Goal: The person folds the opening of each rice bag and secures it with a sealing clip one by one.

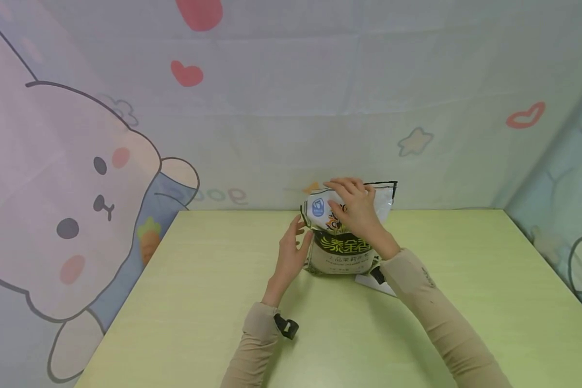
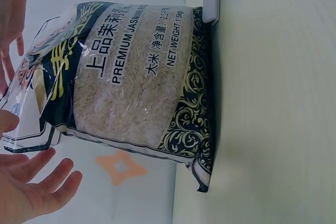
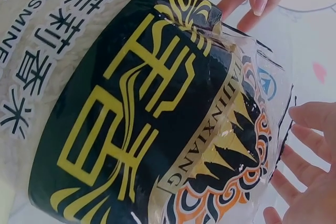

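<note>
A clear bag of jasmine rice [image 1: 344,261] with a dark green and gold band stands upright at the table's back edge, its top part folded or leaning forward. My left hand [image 1: 291,253] is at the bag's upper left corner, its fingers spread loosely; in the left wrist view the thumb and fingers of that hand [image 2: 31,187] lie either side of the corner. Over the bag's top reaches my right hand [image 1: 359,207], fingers extended along the upper edge. The right wrist view has these right-hand fingers [image 3: 304,161] relaxed beside the printed top.
A flat white object [image 1: 377,285] lies on the table at the bag's front right, partly hidden by the right wrist. The pale table [image 1: 213,280] meets a printed cloth backdrop [image 1: 281,108] right behind the bag. A black strap [image 1: 286,326] is on the left wrist.
</note>
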`<state>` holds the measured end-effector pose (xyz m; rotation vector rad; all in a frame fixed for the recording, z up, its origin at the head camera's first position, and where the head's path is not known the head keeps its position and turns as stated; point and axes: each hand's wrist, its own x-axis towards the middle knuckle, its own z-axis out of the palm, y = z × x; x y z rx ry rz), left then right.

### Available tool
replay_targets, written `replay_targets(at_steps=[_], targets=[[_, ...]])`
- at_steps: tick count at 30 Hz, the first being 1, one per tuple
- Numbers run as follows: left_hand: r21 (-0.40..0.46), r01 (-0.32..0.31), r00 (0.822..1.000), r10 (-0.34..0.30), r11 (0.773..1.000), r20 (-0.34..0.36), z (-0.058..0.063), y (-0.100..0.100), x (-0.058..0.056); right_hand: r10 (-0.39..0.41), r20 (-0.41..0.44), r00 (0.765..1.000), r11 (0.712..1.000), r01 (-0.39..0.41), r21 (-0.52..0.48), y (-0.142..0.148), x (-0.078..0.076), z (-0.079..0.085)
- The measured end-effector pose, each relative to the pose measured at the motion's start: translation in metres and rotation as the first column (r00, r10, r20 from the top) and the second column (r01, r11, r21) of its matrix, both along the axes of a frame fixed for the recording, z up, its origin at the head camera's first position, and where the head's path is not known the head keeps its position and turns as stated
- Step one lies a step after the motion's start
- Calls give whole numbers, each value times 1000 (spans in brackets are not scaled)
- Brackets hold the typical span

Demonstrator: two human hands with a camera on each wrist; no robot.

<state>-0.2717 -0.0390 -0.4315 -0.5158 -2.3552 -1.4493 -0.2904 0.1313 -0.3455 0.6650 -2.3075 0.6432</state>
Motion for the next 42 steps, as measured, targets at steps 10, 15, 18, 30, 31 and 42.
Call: replay_targets(at_steps=[10,15,18,30,31,42], targets=[[38,-32,999,33,999,-30,-3,3,-6,-19,21,1000,1000,19,24,-10,-3,3],[67,-47,998,50,997,-45,-5,4,-9,-42,58,997,998,39,40,-14,-6,5],[78,-51,997,56,996,-56,-7,4,-10,-64,81,995,996,60,59,-16,-7,5],[206,-90,993,104,975,-57,-11,9,-17,-104,85,991,992,97,75,-17,-10,5],[223,-92,993,106,970,-51,-11,10,-18,-105,81,991,992,99,72,-17,-10,5],[289,-129,991,132,949,9,-2,14,-19,-65,75,995,998,65,7,-15,-13,9]])
